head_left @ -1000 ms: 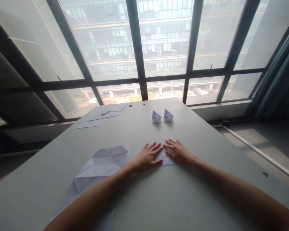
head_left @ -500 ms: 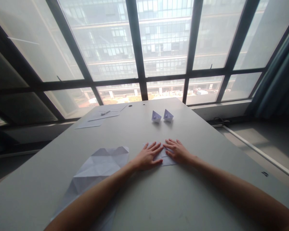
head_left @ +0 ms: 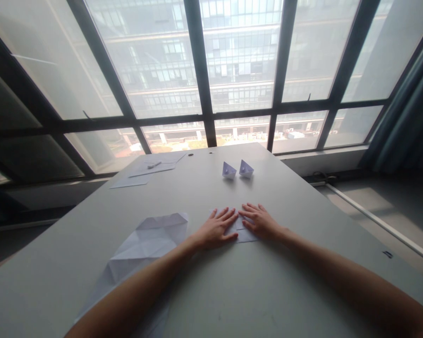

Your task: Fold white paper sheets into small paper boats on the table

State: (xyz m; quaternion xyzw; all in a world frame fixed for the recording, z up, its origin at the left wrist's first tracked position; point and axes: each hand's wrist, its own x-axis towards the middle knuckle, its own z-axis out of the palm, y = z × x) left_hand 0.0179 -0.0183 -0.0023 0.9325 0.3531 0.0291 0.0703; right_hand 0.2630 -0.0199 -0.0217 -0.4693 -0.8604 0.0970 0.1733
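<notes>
Both hands lie flat, fingers spread, gripping nothing: the left hand (head_left: 215,230) and right hand (head_left: 260,222) press a small folded paper (head_left: 242,234) onto the desk (head_left: 232,291) between and under them. Uneven pressure could let the paper slide, skewing the crease; it may also spring open once released.

Almost no change across the second. Left hand (head_left: 216,228) and right hand (head_left: 260,220) lie flat, fingers spread, on the small folded paper (head_left: 240,231), in the same pose and place as before. The view drifts by a hair: the creased sheet (head_left: 151,240) sits marginally higher in frame than half a second ago. No other shift visible.
</notes>
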